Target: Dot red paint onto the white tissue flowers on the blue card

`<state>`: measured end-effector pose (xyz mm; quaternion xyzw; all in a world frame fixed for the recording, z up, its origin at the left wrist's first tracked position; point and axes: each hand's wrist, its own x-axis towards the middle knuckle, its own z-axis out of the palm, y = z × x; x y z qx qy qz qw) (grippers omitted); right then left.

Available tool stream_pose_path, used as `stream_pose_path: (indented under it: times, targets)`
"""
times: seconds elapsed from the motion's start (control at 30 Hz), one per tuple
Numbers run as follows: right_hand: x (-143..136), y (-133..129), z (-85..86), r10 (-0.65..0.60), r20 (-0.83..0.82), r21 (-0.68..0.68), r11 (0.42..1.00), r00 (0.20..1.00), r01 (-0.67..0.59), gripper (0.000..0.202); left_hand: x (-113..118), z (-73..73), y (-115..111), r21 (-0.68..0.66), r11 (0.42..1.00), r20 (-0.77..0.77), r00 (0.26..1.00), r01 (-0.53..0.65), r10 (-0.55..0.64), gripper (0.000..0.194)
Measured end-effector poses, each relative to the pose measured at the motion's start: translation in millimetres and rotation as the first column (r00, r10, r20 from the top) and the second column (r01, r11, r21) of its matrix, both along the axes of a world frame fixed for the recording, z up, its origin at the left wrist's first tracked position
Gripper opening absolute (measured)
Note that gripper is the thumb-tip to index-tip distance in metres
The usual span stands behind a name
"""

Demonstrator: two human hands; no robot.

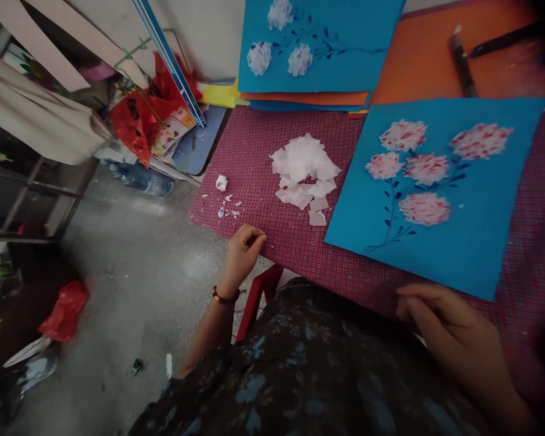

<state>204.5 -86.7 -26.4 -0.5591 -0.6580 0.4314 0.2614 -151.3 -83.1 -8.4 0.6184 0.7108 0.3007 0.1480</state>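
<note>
My left hand (244, 253) is at the table's front edge, its fingers curled in and the thumb against them; what they hold, if anything, is hidden. Beyond it lie small paper scraps (229, 212) and a crumpled white paper ball (221, 183). My right hand (456, 336) is closed near my lap, below the blue sheet's lower edge; a whitish bit shows under its fingers, too little to name. The blue sheet (472, 248) carries several fluffy pink-and-white flowers (424, 209) with painted dark blue stems and leaves. Left of it is a pile of torn white paper (304, 160).
A second blue sheet (345, 72) with white flowers rests on coloured sheets at the back. Dark pens or brushes (462, 63) lie on orange paper (418, 60). A red chair (258, 297) stands below the checked tablecloth (249, 145). Red bags (134, 124) are at left.
</note>
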Motion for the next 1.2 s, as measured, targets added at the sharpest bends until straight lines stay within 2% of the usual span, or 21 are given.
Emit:
stream_pose_path:
  times: [0.1, 0.23, 0.37, 0.43, 0.53, 0.63, 0.7, 0.73, 0.77, 0.83, 0.9, 0.97, 1.03, 1.1, 1.2]
  targets:
    - [1.4, 0.0, 0.4, -0.001, 0.014, -0.01, 1.0, 1.0, 0.002, 0.017, 3.6, 0.8, -12.0, -0.041, 0.997, 0.008, 0.998, 0.061, -0.061, 0.009]
    - [0.1, -0.2, 2.5, -0.021, 0.022, -0.048, 0.999, 1.0, 0.022, 0.015, 8.9, -1.6, -15.3, -0.034, 0.996, -0.028, 0.996, 0.085, -0.086, 0.003]
    - [0.7, -2.0, -0.9, -0.032, 0.031, -0.054, 0.998, 0.999, 0.034, 0.015, 18.1, -4.0, -14.4, -0.049, 0.991, -0.113, 0.985, 0.127, -0.132, 0.01]
    - [1.7, -2.5, -3.1, -0.03, 0.035, -0.061, 0.998, 0.999, 0.032, 0.015, 15.3, -4.7, -14.7, -0.056, 0.991, -0.166, 0.977, 0.124, -0.131, 0.011]
    - [1.0, -1.8, -2.8, -0.037, 0.027, -0.065, 0.997, 0.999, 0.039, 0.016, -13.8, -2.5, -11.8, 0.009, 1.0, -0.245, 0.969, 0.014, -0.012, 0.011]
    - [-2.4, -0.6, 1.1, -0.039, -0.004, -0.054, 0.998, 0.999, 0.039, 0.016, -60.0, 5.0, 0.9, 0.134, 0.976, -0.296, 0.933, -0.174, 0.207, 0.015]
    - [-4.7, -0.2, 3.3, -0.034, -0.024, -0.05, 0.998, 0.999, 0.033, 0.016, -79.5, 10.7, 15.4, 0.134, 0.975, -0.31, 0.927, -0.178, 0.212, 0.018]
    - [-5.5, -0.2, 4.0, -0.031, -0.03, -0.052, 0.998, 0.999, 0.029, 0.016, -81.5, 13.5, 23.6, 0.134, 0.978, -0.313, 0.929, -0.16, 0.195, 0.018]
    - [-6.0, -0.2, 4.4, -0.031, -0.037, -0.054, 0.998, 0.999, 0.029, 0.016, -77.8, 16.0, 32.0, 0.139, 0.981, -0.314, 0.934, -0.135, 0.172, 0.017]
    - [-6.4, -0.2, 4.5, -0.035, -0.045, -0.055, 0.998, 0.998, 0.032, 0.017, -55.0, 20.6, 47.7, 0.156, 0.986, -0.305, 0.946, -0.063, 0.109, 0.015]
    - [-6.5, 0.0, 3.9, -0.037, -0.048, -0.052, 0.998, 0.998, 0.035, 0.017, -19.1, 24.0, 61.2, 0.142, 0.988, -0.288, 0.958, 0.052, -0.009, 0.017]
    - [-6.7, 0.4, 3.5, -0.041, -0.056, -0.049, 0.998, 0.998, 0.038, 0.016, 18.8, 25.7, 73.1, 0.086, 0.973, -0.274, 0.944, 0.213, -0.182, 0.02]
    - [-7.0, 1.2, 3.5, -0.039, -0.074, -0.046, 0.998, 0.996, 0.036, 0.015, 50.2, 25.9, 84.6, 0.033, 0.936, -0.269, 0.905, 0.35, -0.329, 0.018]
    - [-7.3, 2.0, 4.1, -0.036, -0.102, -0.037, 0.999, 0.994, 0.032, 0.016, 71.3, 24.7, 95.7, -0.062, 0.884, -0.303, 0.835, 0.464, -0.46, 0.016]
    - [-7.4, 2.6, 4.6, -0.027, -0.157, -0.031, 0.999, 0.987, 0.022, 0.016, 86.0, 20.5, 109.4, -0.159, 0.838, -0.352, 0.763, 0.522, -0.542, 0.015]
